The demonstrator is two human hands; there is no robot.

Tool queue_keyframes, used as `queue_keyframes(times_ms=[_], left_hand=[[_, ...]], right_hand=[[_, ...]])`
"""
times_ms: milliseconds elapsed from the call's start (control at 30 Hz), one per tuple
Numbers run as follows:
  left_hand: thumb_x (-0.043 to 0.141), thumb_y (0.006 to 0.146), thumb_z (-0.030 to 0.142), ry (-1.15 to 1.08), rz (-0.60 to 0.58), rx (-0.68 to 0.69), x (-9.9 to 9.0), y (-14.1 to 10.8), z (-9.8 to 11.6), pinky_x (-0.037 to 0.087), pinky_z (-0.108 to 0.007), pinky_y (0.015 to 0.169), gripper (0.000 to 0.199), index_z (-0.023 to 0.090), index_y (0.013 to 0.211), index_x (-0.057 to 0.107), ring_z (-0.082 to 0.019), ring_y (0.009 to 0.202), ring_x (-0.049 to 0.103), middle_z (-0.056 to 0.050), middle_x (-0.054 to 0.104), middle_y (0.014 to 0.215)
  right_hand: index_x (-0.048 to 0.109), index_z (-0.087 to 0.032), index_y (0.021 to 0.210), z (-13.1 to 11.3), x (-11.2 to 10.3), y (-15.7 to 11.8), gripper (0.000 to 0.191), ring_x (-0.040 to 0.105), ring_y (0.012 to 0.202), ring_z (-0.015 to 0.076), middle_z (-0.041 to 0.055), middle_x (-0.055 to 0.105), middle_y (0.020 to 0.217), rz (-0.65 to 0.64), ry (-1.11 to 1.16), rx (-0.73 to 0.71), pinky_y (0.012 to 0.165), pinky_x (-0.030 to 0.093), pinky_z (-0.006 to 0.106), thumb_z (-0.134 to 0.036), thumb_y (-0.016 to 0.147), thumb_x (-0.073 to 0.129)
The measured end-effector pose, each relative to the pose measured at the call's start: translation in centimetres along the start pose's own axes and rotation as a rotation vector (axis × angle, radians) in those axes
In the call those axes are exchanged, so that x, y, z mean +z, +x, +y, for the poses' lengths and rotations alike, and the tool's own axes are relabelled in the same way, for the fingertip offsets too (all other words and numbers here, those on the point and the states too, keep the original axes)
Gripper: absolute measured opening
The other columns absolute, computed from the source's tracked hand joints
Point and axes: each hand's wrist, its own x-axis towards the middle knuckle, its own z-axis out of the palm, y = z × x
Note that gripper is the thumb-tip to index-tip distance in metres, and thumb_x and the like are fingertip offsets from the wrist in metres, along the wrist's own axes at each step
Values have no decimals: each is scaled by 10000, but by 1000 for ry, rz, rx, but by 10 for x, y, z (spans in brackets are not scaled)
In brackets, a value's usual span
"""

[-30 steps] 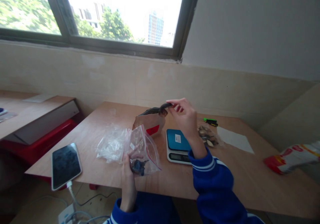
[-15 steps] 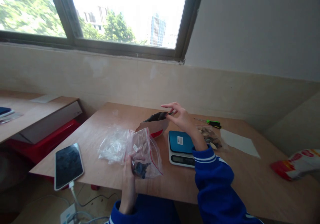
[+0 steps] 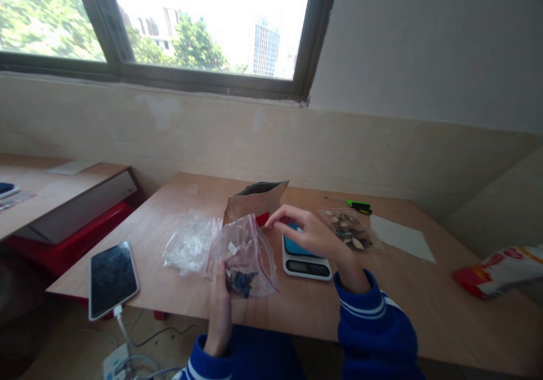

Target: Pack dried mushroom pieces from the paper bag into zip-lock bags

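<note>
A clear zip bag (image 3: 250, 250) with a red seal line and dark pieces at its bottom is held by my left hand (image 3: 220, 298) near the table's front edge. My right hand (image 3: 307, 230) hovers above the blue-topped kitchen scale (image 3: 306, 267), fingers bent together close to the zip bag's upper right; whatever lies between the fingertips is too small to make out. Behind the zip bag stands a brown paper pouch (image 3: 254, 200), its top open and dark inside. Crumpled clear plastic bags (image 3: 190, 244) lie to the left.
Right of the scale are a bag of mixed pieces (image 3: 350, 230), a green-and-black screwdriver (image 3: 358, 205), white paper (image 3: 403, 237) and a red-and-white packet (image 3: 496, 272). A phone (image 3: 113, 281) with a cable lies at the left edge.
My right hand has left the paper pouch's mouth and moved down and toward me, beside the zip bag. The pouch now stands more upright. My left hand still holds the zip bag.
</note>
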Motion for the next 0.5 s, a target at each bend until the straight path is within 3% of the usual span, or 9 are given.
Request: queue_keyframes(times_ms=[100, 267, 400, 500], left_hand=[[461, 854, 584, 7, -6, 34, 2, 0, -2, 453, -364, 977, 528, 157, 1068, 684, -236, 1061, 639, -89, 718, 1073], [462, 831, 618, 69, 2, 69, 9, -4, -1, 381, -394, 1065, 558, 163, 1068, 680, -249, 1176, 574, -95, 679, 1178], [482, 765, 693, 122, 79, 35, 11, -6, -3, 415, -431, 1035, 635, 164, 1049, 687, -275, 1135, 602, -109, 698, 1132], [484, 758, 702, 147, 63, 59, 10, -5, -4, 422, -427, 1027, 634, 182, 1059, 687, -270, 1126, 607, -96, 702, 1126]], right_hand=[[657, -189, 937, -7, 18, -18, 186, 627, 772, 124, 7, 667, 842, -157, 61, 78, 696, 479, 229, -175, 920, 473], [681, -174, 1009, 0, 48, -31, 178, 632, 792, 153, 36, 678, 888, -232, 34, 135, 729, 488, 252, -212, 888, 557], [682, -208, 1081, -3, 55, -32, 263, 615, 865, 169, 44, 646, 970, -341, 7, 78, 827, 477, 280, -288, 832, 660], [694, -214, 1044, -8, 55, -33, 273, 590, 919, 177, 42, 613, 991, -358, -19, 10, 888, 457, 292, -280, 780, 719]])
